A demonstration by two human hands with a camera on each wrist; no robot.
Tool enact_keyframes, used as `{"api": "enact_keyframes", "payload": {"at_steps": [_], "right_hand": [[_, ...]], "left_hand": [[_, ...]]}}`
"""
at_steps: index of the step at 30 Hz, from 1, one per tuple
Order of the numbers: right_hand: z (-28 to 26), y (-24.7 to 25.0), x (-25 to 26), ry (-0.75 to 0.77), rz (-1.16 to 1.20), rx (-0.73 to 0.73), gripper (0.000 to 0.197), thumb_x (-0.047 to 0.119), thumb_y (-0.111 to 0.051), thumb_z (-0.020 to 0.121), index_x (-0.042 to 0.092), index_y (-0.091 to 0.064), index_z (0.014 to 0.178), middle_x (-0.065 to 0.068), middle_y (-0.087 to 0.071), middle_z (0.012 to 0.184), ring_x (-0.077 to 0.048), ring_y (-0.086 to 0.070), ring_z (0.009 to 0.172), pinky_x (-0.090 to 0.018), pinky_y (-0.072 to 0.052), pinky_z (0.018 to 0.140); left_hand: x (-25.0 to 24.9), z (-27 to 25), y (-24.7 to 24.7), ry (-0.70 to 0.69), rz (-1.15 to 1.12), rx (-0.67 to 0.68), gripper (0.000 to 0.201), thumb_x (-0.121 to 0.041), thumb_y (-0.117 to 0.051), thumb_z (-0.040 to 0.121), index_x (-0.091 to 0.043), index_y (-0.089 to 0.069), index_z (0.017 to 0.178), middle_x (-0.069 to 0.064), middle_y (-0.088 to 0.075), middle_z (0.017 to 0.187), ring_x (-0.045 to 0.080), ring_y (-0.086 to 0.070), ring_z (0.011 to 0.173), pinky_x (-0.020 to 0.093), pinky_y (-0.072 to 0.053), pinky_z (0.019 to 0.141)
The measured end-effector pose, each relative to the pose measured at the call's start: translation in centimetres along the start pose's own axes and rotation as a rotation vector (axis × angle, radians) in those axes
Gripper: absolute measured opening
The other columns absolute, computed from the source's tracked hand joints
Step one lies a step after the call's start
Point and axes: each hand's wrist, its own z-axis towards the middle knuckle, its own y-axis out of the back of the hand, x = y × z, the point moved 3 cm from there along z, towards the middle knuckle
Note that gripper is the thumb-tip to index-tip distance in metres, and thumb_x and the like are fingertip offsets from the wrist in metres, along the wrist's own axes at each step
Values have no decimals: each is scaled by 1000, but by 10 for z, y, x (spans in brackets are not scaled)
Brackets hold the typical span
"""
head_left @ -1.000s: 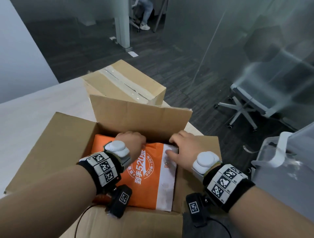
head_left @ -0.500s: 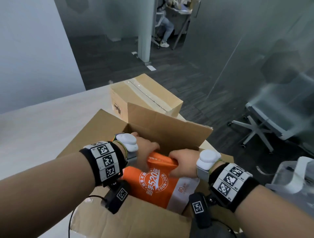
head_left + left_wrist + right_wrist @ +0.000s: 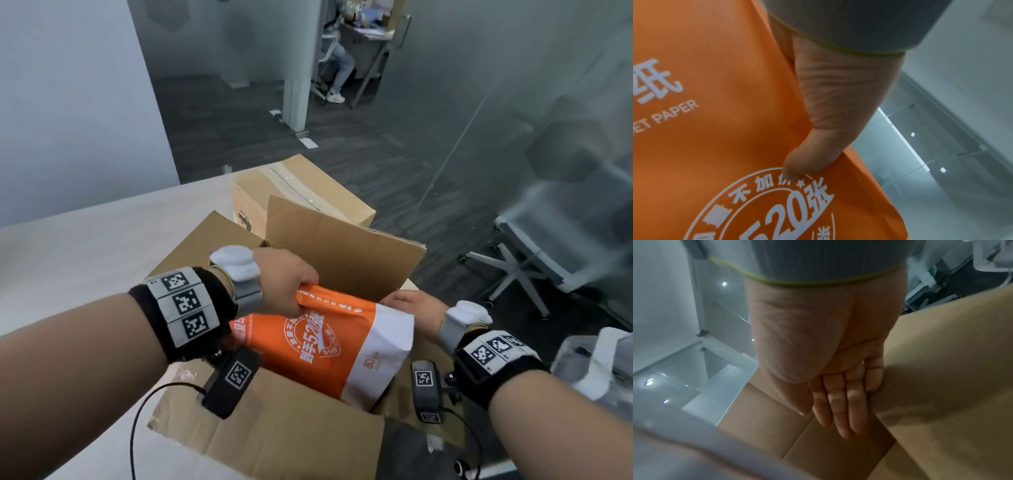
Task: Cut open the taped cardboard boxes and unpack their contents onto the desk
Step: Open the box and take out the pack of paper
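Note:
An open cardboard box (image 3: 274, 435) sits on the white desk (image 3: 85, 246) in front of me. An orange and white pack of paper (image 3: 318, 346) stands tilted, partly out of the box. My left hand (image 3: 298, 291) grips the pack's top edge; in the left wrist view the thumb (image 3: 797, 167) presses on the orange pack (image 3: 715, 129) and the fingers are hidden behind it. My right hand (image 3: 407, 305) is at the pack's white right end, by the box's right wall. In the right wrist view its fingers (image 3: 840, 410) lie straight beside the cardboard (image 3: 941, 369), holding nothing.
A second, taped cardboard box (image 3: 301, 192) stands just behind the open one. To the right are a glass wall, an office chair (image 3: 548, 246) and a clear plastic container (image 3: 599, 359). The desk stretches away to the left.
The pack has risen from flat in the box to tilted and partly out. My right hand has let go of its top edge and moved to its right end.

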Motion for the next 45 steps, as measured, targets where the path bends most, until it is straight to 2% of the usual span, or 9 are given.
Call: {"api": "enact_keyframes", "payload": {"at_steps": [4, 7, 10, 17, 23, 29, 33, 37, 45], "right_hand": [[-9, -1, 15, -82, -168, 153, 28, 1, -41, 106, -1, -54, 131, -15, -46, 150, -30, -45, 140, -18, -41, 94], [0, -1, 10, -24, -161, 142, 32, 0, -53, 101, 0, -56, 133, -18, -58, 138, -29, -59, 118, -4, -42, 62], [6, -7, 9, -42, -93, 77, 13, 17, -60, 100, 12, -71, 103, -12, -74, 108, -28, -68, 91, -12, -48, 55], [15, -43, 74, 201, 26, 137, 7, 30, -66, 94, 27, -73, 94, 3, -77, 90, -6, -67, 67, -41, -54, 70], [23, -90, 169, 586, -259, 74, 42, 30, -61, 98, 27, -55, 139, 3, -58, 140, -14, -56, 124, -26, -41, 105], [54, -157, 195, 735, -831, 205, 72, 34, -56, 93, 37, -24, 157, 4, -14, 169, -27, -16, 154, -46, -29, 120], [65, -178, 185, 764, -879, 196, 75, 34, -58, 89, 36, -24, 157, 2, -15, 168, -26, -11, 154, -49, -30, 119], [70, -186, 179, 764, -815, 160, 70, 35, -58, 89, 36, -30, 153, 7, -19, 165, -20, -7, 153, -49, -36, 115], [70, -195, 166, 765, -749, 114, 64, 35, -60, 84, 37, -36, 143, 8, -23, 161, -18, -5, 152, -47, -50, 99]], "left_hand": [[12, -21, 42, 45, -135, -141, 19, -41, -75, 79, -31, -60, 79, -14, -56, 73, 5, -51, 69, 23, -36, 57], [32, -46, 78, 135, -334, -320, 24, -33, -86, 72, -29, -62, 73, -11, -59, 70, 3, -55, 69, 28, -44, 63], [59, -69, 112, 219, -485, -499, 33, -35, -91, 64, -20, -72, 85, -2, -69, 76, 14, -65, 73, 30, -48, 66], [119, -99, 108, 238, -1479, -900, 32, -2, -73, 81, -9, -73, 113, 10, -79, 100, 29, -76, 86, 45, -63, 79], [156, -96, 53, 408, -1919, -1111, 45, -4, -67, 87, -8, -64, 132, 14, -75, 115, 32, -75, 98, 42, -62, 71], [212, -110, -12, 751, -2098, -1119, 34, -15, -71, 85, -11, -69, 120, 10, -78, 105, 31, -76, 93, 42, -61, 66], [245, -121, -51, 883, -2056, -1183, 40, -21, -73, 84, -12, -67, 123, 8, -79, 103, 31, -76, 91, 45, -58, 77], [272, -124, -96, 1071, -2030, -1142, 17, -24, -66, 94, -12, -67, 105, 1, -77, 71, 20, -75, 63, 34, -55, 59], [293, -108, -188, 1339, -2048, -943, 37, -29, -64, 96, -12, -59, 129, 4, -72, 109, 17, -67, 72, 32, -55, 60]]}}
